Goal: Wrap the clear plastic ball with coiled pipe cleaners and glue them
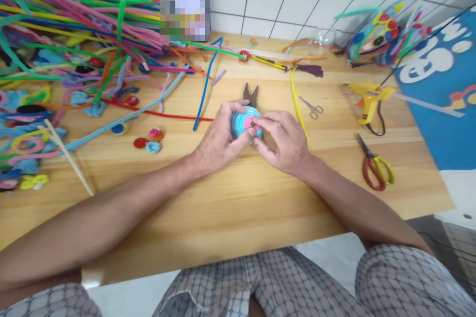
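Just above the wooden table, my left hand point(223, 133) is wrapped round a coiled pipe-cleaner disc point(240, 120), blue outside with a pink centre. My right hand point(284, 141) pinches at the pink centre, where a small dark spot shows between the fingertips; I cannot make out what it is. Both hands touch the disc. Right behind it lie pliers point(250, 93) with their dark jaws spread, the handles hidden by the disc and hands. A red pipe cleaner point(167, 115) runs toward my left hand, and a yellow one point(297, 104) lies beside my right hand.
A bundle of coloured pipe cleaners point(92, 15) fills the back left. Small coiled pieces point(148, 143) lie to the left. On the right are a yellow glue gun point(370, 96), small scissors point(313, 109) and red-and-yellow scissors point(375, 166). A yellow cutter point(269, 62) rests near the tiled wall.
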`<state>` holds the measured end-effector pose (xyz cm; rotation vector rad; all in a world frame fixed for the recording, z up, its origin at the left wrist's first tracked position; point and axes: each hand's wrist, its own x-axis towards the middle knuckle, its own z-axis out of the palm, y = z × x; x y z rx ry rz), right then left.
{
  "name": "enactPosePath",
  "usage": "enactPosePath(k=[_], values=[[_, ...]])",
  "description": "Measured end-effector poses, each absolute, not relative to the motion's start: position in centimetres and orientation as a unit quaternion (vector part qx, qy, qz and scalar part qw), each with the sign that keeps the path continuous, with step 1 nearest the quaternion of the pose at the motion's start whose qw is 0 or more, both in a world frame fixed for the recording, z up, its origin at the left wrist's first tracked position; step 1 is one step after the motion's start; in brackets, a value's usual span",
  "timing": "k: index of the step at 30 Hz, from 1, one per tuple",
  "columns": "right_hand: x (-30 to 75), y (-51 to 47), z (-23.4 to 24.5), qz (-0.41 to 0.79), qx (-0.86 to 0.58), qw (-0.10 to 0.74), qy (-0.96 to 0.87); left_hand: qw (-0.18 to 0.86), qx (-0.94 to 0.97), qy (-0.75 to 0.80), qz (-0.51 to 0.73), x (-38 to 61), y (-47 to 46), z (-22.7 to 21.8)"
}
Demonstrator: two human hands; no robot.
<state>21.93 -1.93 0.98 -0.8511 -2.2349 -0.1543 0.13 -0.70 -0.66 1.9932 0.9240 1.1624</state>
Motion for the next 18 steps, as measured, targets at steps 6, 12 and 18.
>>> enactPosePath(k=[6,12,18], values=[[22.00,-1.85,0.91,-0.044,-0.341,0.349,-0.872,0.317,0.754,0.352,0.455,0.15,-0.75,-0.72],[22.07,-1.82,0.94,-0.045,-0.341,0.348,-0.872,0.264,0.782,0.369,0.426,0.00,-0.57,0.03],[22.26,-1.49,0.83,-0.029,-0.325,0.352,-0.878,0.259,0.783,0.358,0.437,-0.09,-0.32,-0.11]])
